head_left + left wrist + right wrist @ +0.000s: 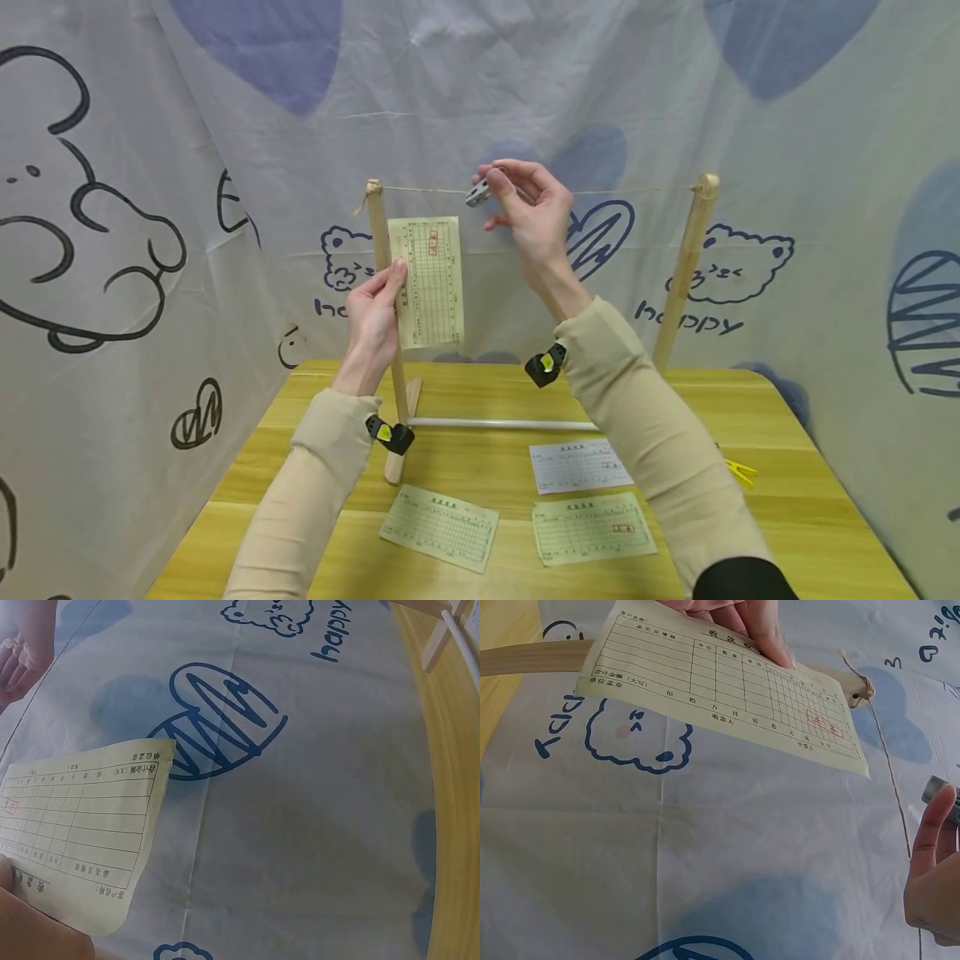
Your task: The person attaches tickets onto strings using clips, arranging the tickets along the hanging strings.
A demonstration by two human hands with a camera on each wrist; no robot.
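Note:
My left hand (pixel 371 321) pinches a pale yellow printed receipt slip (pixel 431 283) by its left edge, thumb on the front. The slip hangs upright beside the left wooden post, its top just under the string (pixel 427 190); red stamp marks show near that end. Between thumb and fingers my right hand (pixel 542 212) holds a small silver-grey clip (pixel 477 195), right at the string and up to the right of the slip. In the right wrist view the clip (pixel 934 789) partly shows past the thumb, and the slip (pixel 727 690) is apart from it.
The string runs between the left post (pixel 380 225) and the right post (pixel 686 275), joined below by a white rod (pixel 502 425). On the wooden table (pixel 300 467) lie a yellowish slip (pixel 440 528), another one (pixel 592 529), a white slip (pixel 573 467) and a yellow clip (pixel 741 472).

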